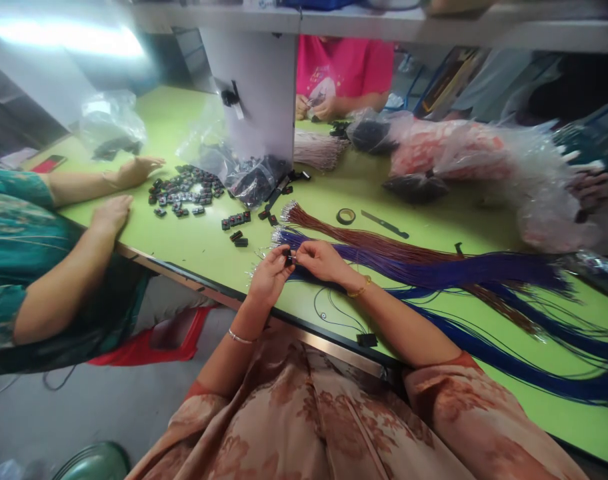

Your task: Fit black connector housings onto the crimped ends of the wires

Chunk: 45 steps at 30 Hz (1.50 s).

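Note:
My left hand (270, 275) pinches a small black connector housing (287, 257) over the front of the green table. Close against it, my right hand (320, 260) is closed with its fingertips on a thin wire end with a metal tip (294, 257) at the housing. Whether the tip sits inside the housing I cannot tell. Beneath and beside my hands lie a bundle of purple-blue wires (379, 261), a bundle of brown wires (334, 230) and dark blue wires (464, 340). A black housing with wires (367, 340) rests at the table edge below my right forearm.
Several black housings (234, 220) and a larger pile (187, 187) lie left. Black tape (345, 215) and a knife (384, 224) lie behind the wires. Plastic bags (449, 153) stand back right. A co-worker's hands (117, 200) rest at left; another person (344, 73) sits opposite.

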### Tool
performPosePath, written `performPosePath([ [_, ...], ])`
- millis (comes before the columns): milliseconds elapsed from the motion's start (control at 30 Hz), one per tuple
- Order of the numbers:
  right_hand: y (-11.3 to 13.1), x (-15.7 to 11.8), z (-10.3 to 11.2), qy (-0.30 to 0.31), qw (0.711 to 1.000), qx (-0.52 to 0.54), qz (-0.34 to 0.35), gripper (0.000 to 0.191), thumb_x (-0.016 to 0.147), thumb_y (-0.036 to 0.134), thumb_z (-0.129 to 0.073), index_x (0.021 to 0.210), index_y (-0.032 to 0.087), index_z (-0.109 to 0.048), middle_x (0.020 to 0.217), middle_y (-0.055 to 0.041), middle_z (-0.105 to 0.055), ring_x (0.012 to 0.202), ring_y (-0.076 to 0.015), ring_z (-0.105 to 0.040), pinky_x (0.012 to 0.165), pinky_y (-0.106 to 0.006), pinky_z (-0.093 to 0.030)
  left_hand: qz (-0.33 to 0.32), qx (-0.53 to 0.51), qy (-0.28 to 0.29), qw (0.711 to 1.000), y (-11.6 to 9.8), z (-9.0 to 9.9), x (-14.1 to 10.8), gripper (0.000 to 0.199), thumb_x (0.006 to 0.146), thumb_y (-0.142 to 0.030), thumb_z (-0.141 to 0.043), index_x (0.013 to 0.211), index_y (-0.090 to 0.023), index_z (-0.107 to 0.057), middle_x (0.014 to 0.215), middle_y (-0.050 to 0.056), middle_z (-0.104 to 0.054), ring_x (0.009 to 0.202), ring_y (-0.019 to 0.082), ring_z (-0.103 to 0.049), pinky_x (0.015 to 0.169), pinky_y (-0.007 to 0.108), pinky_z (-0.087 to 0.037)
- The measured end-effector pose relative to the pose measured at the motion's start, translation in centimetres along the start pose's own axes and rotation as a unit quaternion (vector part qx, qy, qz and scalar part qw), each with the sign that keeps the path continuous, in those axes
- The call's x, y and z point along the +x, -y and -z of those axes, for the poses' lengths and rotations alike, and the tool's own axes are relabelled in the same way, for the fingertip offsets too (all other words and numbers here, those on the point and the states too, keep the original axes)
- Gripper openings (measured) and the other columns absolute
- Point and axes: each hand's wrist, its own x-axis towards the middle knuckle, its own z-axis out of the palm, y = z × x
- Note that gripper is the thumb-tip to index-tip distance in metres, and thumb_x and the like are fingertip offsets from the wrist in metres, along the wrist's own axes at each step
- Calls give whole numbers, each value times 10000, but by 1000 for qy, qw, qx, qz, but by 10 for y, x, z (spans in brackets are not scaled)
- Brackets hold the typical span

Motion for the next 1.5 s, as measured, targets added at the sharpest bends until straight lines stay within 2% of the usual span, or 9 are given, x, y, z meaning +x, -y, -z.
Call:
performPosePath([
  [300, 2, -3, -3, -3, 1000, -18, 6, 282, 809, 346, -505, 595, 165, -534, 527, 48, -448, 515, -84, -331, 523, -235, -228, 3, 1, 2, 1000, 1, 0, -1, 262, 731, -172, -708, 983, -175, -639, 948, 37, -653, 833, 106, -607, 766, 236, -487],
  [433, 0, -4, -4, -14, 999, -43, 29, 258, 810, 323, -503, 599, 175, -509, 525, 47, -438, 510, -87, -324, 519, -239, -211, -8, 16, 2, 1000, 2, 1, 0, 292, 720, -199, -731, 995, -181, -633, 949, 32, -655, 849, 108, -611, 791, 243, -484],
  [667, -1, -7, -9, -23, 991, -106, 82, 205, 823, 224, -466, 622, 182, -472, 592, 2, -511, 558, -108, -387, 550, -247, -228, -30, 78, -34, 996, 7, 0, 0, 326, 680, -217, -761, 975, -184, -629, 886, 15, -658, 781, 98, -611, 771, 247, -490],
  [933, -4, -8, -4, -6, 993, -82, 86, 185, 856, 217, -463, 691, 175, -534, 633, -1, -569, 565, -109, -438, 565, -233, -278, -31, 72, -59, 995, 7, -4, 3, 338, 654, -214, -767, 960, -180, -628, 868, 14, -665, 759, 101, -613, 720, 234, -490],
  [1167, 1, -14, -20, -15, 972, -230, 51, 193, 880, 239, -459, 778, 153, -597, 756, -83, -650, 644, -161, -510, 601, -278, -290, -76, 121, -83, 986, 19, -1, 3, 344, 651, -215, -766, 957, -166, -616, 881, 29, -665, 803, 113, -614, 765, 243, -475],
  [1267, -1, -8, -3, 4, 976, -210, 63, 234, 898, 246, -444, 793, 157, -633, 796, -74, -675, 683, -156, -540, 630, -265, -323, -56, 124, -81, 987, 17, -3, 3, 331, 662, -221, -755, 955, -171, -611, 890, 33, -664, 789, 119, -615, 733, 247, -487],
  [1333, -8, 2, 17, -16, 982, -174, 65, 269, 917, 263, -425, 828, 166, -660, 835, -60, -690, 733, -148, -564, 665, -248, -352, -41, 121, -78, 989, 14, -5, 3, 331, 672, -232, -750, 967, -178, -610, 902, 36, -668, 789, 120, -619, 718, 246, -493],
  [1400, -20, 15, 38, -53, 981, -188, 20, 258, 899, 262, -449, 871, 162, -684, 861, -66, -703, 751, -156, -576, 679, -252, -364, -31, 121, -77, 989, 12, -7, 4, 336, 669, -235, -755, 968, -179, -612, 898, 37, -674, 792, 120, -623, 709, 240, -496],
  [1500, -38, 30, 51, -16, 962, -265, -61, 189, 816, 257, -553, 857, 174, -717, 868, -83, -716, 768, -185, -582, 652, -265, -351, -25, 117, -73, 990, 10, -7, 4, 348, 655, -237, -770, 961, -177, -615, 883, 34, -678, 779, 117, -626, 699, 235, -497],
])
